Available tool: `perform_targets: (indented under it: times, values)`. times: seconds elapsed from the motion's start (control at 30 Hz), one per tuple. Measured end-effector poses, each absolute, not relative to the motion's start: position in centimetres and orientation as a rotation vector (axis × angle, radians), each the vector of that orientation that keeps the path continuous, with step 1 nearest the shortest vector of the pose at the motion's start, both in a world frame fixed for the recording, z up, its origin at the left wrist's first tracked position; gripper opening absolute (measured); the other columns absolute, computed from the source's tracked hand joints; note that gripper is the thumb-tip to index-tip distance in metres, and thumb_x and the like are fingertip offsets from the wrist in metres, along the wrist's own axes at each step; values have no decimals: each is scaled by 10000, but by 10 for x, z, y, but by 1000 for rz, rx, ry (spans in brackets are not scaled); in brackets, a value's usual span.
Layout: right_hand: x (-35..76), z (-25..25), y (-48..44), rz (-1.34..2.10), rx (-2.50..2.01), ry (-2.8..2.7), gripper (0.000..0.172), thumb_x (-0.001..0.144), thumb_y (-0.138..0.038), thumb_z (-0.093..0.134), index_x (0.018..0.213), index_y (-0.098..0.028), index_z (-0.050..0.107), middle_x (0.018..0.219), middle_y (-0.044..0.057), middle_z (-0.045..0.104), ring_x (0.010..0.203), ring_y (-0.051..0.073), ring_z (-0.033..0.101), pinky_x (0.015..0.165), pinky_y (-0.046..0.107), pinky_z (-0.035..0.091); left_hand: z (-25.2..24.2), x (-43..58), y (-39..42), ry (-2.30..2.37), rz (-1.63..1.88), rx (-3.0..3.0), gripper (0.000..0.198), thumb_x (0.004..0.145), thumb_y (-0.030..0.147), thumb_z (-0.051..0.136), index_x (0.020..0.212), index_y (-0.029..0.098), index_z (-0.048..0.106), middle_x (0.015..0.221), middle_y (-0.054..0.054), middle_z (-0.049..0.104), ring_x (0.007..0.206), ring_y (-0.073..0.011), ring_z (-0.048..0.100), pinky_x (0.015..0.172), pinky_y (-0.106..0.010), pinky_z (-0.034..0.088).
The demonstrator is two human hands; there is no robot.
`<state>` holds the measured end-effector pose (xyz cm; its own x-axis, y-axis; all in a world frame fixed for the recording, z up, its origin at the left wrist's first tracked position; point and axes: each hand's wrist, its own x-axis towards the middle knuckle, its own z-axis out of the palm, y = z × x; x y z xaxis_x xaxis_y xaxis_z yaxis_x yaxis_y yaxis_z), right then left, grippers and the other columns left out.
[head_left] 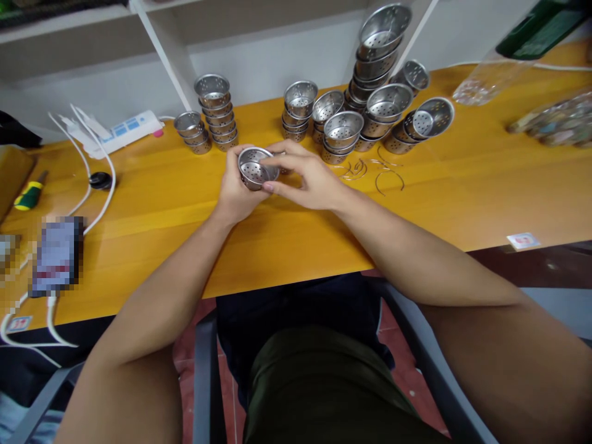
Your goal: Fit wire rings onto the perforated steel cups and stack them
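A perforated metal cup [252, 169] is held over the middle of the yellow table [171, 246], its opening tilted up. Wrapped round its left side and underside is my left hand [235, 194]. My right hand [309, 176] grips the right rim, the thumb at the near edge and a finger reaching over the opening. Behind, to the left, are stacks of similar cups [216, 102]. More cup stacks [345, 132] stand behind my right hand, one of them tall. Several thin curved wires [390, 182] lie right of my right hand.
On the left are a power strip [124, 132] with white cables, a screwdriver [30, 194] and a phone-like device [58, 254]. A clear bottle [485, 77] and a plastic bag [562, 123] are at the right. White shelf dividers [161, 52] rise behind the table.
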<state>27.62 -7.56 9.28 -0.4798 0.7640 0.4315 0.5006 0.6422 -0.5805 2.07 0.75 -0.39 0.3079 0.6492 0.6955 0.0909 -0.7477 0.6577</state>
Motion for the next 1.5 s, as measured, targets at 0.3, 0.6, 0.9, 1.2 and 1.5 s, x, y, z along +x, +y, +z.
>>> perform_targets:
  times: [0.3, 0.6, 0.9, 1.2, 1.5]
  values:
    - [280, 77, -61, 474, -857, -2137, 682, 1226, -857, 794, 1494, -247, 939, 1683, 210, 806, 1585, 443, 768, 1419, 631, 592, -5, 19, 11, 654, 1473, 2122, 1156, 857, 991, 1120, 1649, 378, 543, 1466, -61, 796, 1246, -292, 867, 1041, -484, 764]
    - [271, 55, -53, 509, -722, -2104, 776, 1225, -961, 704, 1544, -295, 941, 1693, 207, 719, 1655, 467, 686, 1537, 769, 486, -10, 18, 15, 582, 1437, 2091, 1097, 898, 985, 1081, 1672, 433, 535, 1416, -58, 776, 1182, -313, 855, 992, -516, 744]
    - [296, 56, -25, 392, -917, -1959, 1139, 967, -1005, 988, 1809, -288, 715, 1716, 203, 745, 1631, 509, 715, 1405, 721, 658, -18, 12, 24, 644, 1296, 2228, 1385, 881, 1021, 1074, 1904, 450, 336, 1848, -178, 578, 1685, -471, 724, 1411, -691, 659]
    - [316, 37, 16, 245, -1246, -1870, 953, 1019, -703, 1065, 1752, -169, 775, 1770, 279, 717, 1692, 535, 716, 1551, 766, 534, -24, 0, 28, 885, 1175, 2200, 1338, 919, 1119, 937, 1902, 441, 333, 1959, -218, 494, 1732, -511, 668, 1405, -731, 617]
    - [302, 32, 12, 316, -1419, -1857, 814, 1025, -454, 1028, 1713, -111, 758, 1705, 268, 694, 1668, 503, 715, 1594, 725, 460, -19, -1, 29, 893, 1201, 2196, 1282, 928, 1067, 977, 1865, 434, 374, 1990, -209, 489, 1721, -499, 678, 1403, -730, 620]
